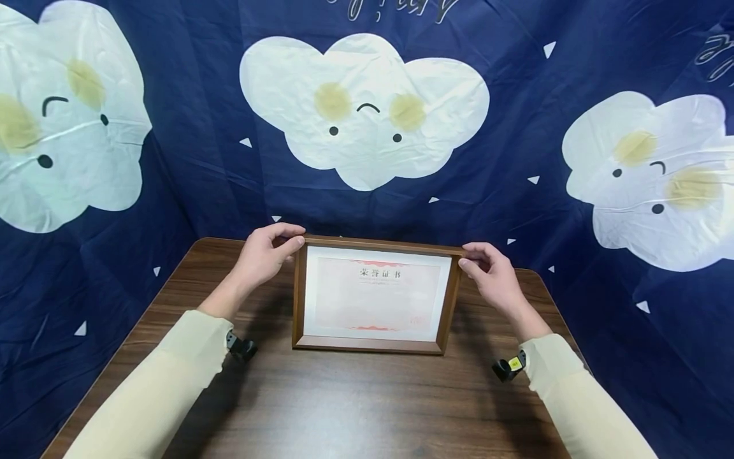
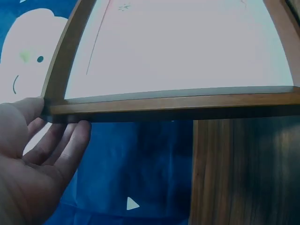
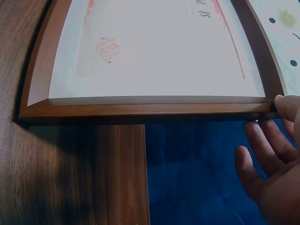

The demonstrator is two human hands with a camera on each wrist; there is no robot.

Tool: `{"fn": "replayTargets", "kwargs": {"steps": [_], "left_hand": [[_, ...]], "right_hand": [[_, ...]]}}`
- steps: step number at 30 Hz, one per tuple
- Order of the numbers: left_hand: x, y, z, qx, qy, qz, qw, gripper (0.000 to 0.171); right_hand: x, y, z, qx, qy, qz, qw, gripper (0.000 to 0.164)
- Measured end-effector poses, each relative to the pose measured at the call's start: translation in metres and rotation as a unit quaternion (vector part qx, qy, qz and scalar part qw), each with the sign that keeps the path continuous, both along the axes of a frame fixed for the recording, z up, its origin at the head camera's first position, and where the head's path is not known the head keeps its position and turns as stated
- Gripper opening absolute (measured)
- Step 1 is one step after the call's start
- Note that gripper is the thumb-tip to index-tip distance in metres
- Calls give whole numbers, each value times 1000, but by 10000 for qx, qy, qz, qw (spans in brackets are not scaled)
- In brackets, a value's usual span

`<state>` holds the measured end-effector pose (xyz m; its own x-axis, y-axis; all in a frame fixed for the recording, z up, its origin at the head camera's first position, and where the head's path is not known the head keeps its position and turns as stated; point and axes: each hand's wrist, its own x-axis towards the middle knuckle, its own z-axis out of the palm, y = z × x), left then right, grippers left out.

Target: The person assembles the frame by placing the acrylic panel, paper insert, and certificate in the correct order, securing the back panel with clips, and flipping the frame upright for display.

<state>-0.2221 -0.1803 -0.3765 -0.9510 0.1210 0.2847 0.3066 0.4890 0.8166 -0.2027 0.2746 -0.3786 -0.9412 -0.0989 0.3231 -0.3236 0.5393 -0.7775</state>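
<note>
A brown wooden picture frame (image 1: 369,345) with a certificate (image 1: 375,299) inside stands nearly upright on the table, its face toward me. My left hand (image 1: 267,253) pinches its top left corner between thumb and fingers. At the top right corner, my right hand (image 1: 490,275) grips the frame in the same way. The left wrist view shows the left hand (image 2: 40,154) with its thumb on the front of the frame (image 2: 178,102) and fingertips against the outer edge. In the right wrist view the right hand (image 3: 276,159) holds the corner, some fingers partly spread.
The dark wood-grain table (image 1: 321,408) extends in front of the frame and to both sides. Behind it hangs a navy cloth (image 1: 201,127) printed with white clouds and small triangles, which also encloses the left and right sides. Wrist cameras (image 1: 241,349) sit on both sleeves.
</note>
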Motion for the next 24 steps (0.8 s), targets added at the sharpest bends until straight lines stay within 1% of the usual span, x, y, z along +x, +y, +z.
{"fn": "replayTargets", "kwargs": {"steps": [4,5,8,11,12,14,19,21,24], "left_hand": [[1,0,-4,275,-113,49,9995,40],[1,0,-5,350,-163,73,9992,41],[2,1,-10,626,-265,110,9976,40],[3,3,-16,736,-266,173,9968,39],[4,3,-17,761,-250,183,9966,39],[5,4,-20,724,-188,213,9970,39],[10,2,-26,300,-30,277,9992,41],[11,0,-29,185,-23,251,9995,42],[13,-3,-32,167,-118,174,9996,41]], "right_hand": [[12,-8,14,-21,-2,64,10000,34],[12,-8,13,-64,-8,74,10000,34],[3,-1,0,-105,-109,-35,9999,36],[-5,7,-15,-106,-280,-191,9994,39],[-6,8,-18,-103,-317,-223,9992,40],[-6,10,-24,-165,-396,-243,9988,42],[-3,12,-30,-361,-428,-181,9983,42],[-2,12,-32,-395,-433,-134,9982,41],[1,11,-35,-376,-481,-58,9981,40]]}}
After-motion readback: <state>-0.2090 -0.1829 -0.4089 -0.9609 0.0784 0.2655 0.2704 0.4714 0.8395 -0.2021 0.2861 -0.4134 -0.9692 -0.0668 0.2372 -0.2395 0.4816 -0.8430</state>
